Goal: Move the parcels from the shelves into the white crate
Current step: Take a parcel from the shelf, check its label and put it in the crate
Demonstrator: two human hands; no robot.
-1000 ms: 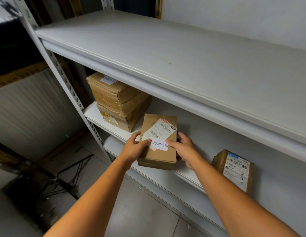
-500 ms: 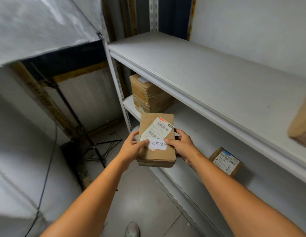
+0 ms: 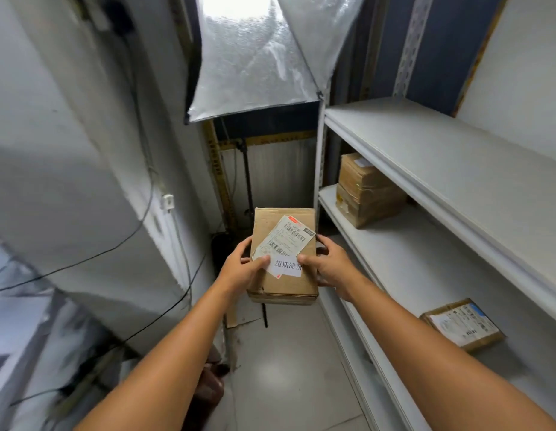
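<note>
I hold a brown cardboard parcel (image 3: 283,284) with a white shipping label in front of me, over the aisle floor and clear of the shelves. My left hand (image 3: 239,269) grips its left side with the thumb on the label. My right hand (image 3: 328,265) grips its right side, thumb on top. Two stacked brown parcels (image 3: 363,188) stay on the middle shelf (image 3: 404,250) at the far end. A flat labelled parcel (image 3: 461,323) lies nearer on the same shelf. No white crate is in view.
White shelving (image 3: 426,141) runs along the right. A silver softbox light (image 3: 258,54) on a dark stand blocks the aisle's far end. Black cables (image 3: 140,225) hang along the left wall. Grey floor (image 3: 289,377) lies below.
I have turned left, away from the shelves. The parcel came off the shelf edge with both hands and now hangs over the aisle; the shelving has slid to the right of view.
</note>
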